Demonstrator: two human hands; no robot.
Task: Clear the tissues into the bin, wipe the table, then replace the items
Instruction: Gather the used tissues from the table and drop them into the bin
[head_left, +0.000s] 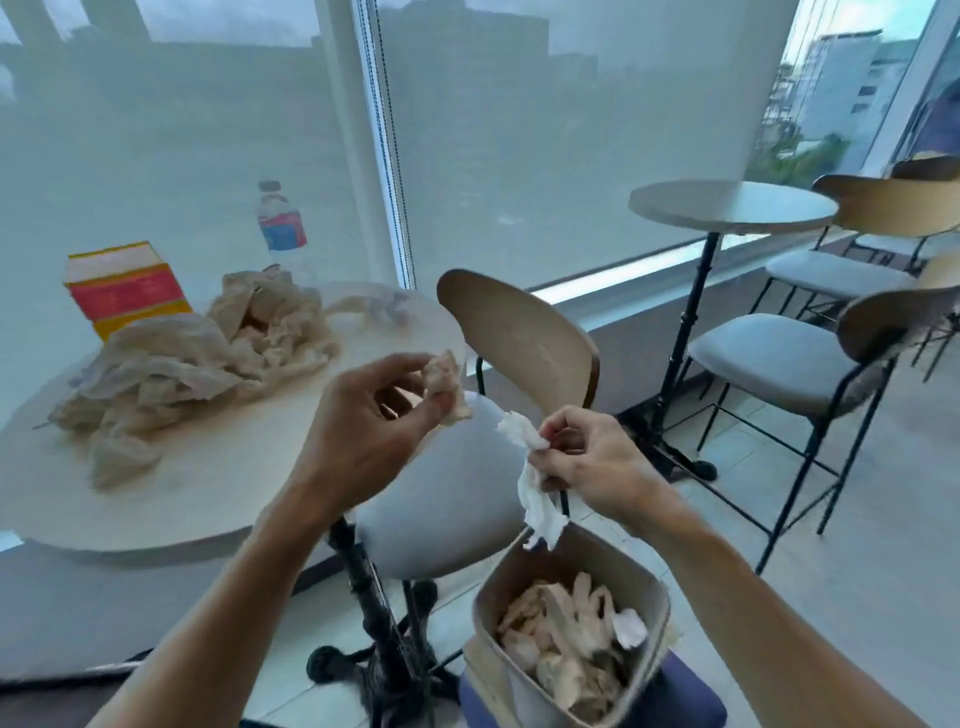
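The round worktop (218, 499) on the left is still carrying a large heap of crumpled tissues (197, 374), with a red and yellow box (124, 291) and a water bottle (280, 223) standing at its far side, so the clearing step is looking far from done. The bin (571, 644) is sitting low at the near right, already holding tissues and looking fairly full; more wads may be piling above its rim and spilling to the floor. The right hand (592, 462) is pinching a white tissue (535, 499) that is dangling just above the bin's far rim, so on release it may be catching the edge and falling outside. The left hand (358, 441) is gripping a small beige wad (444, 387) over the chair seat, well apart from the bin; let go here, it is landing on the chair.
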